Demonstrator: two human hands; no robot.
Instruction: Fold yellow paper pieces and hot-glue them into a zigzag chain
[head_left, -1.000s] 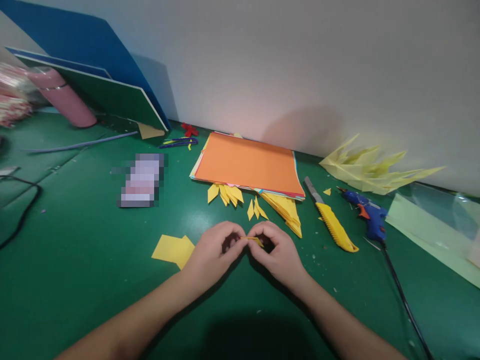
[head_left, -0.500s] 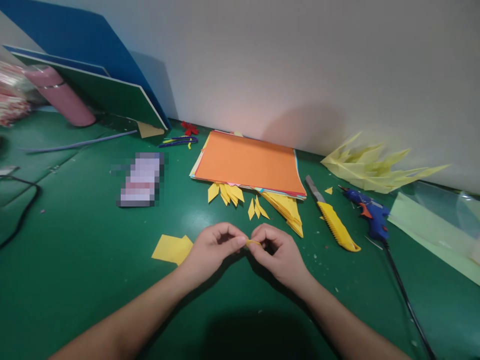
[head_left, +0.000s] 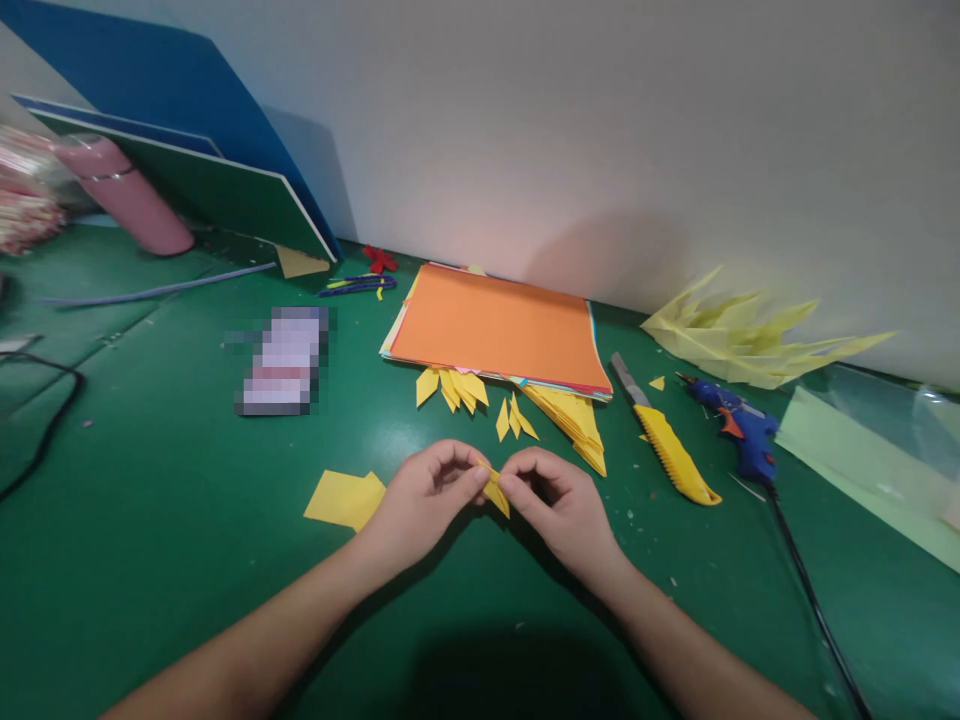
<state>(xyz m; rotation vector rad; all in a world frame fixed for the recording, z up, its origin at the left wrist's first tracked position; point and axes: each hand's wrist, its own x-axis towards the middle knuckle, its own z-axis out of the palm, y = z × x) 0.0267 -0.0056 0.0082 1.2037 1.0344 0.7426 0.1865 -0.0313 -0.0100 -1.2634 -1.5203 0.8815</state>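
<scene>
Between my fingertips is a small folded piece of yellow paper [head_left: 495,493], its pointed end hanging down. My left hand [head_left: 435,490] pinches it from the left, thumb on top. My right hand [head_left: 556,500] is closed at its upper right edge, thumb and forefinger pressed on the paper. Yellow paper pieces [head_left: 337,498] lie on the table beside my left wrist, partly covered by it. Beyond my hands rest several folded yellow paper petals [head_left: 451,388], some smaller ones [head_left: 514,418], and a stack of folded yellow triangles [head_left: 571,418].
A stack of coloured paper [head_left: 502,325], orange on top, lies by the wall. To the right are a yellow utility knife [head_left: 671,450], a blue glue gun [head_left: 739,420] with its cord, and a pale yellow paper form [head_left: 765,335]. A blurred-out phone [head_left: 285,360] and pink bottle [head_left: 131,195] are left.
The yellow paper has turned between my fingers, so more of its face and a downward point now show. Both hands have stayed nearly in place.
</scene>
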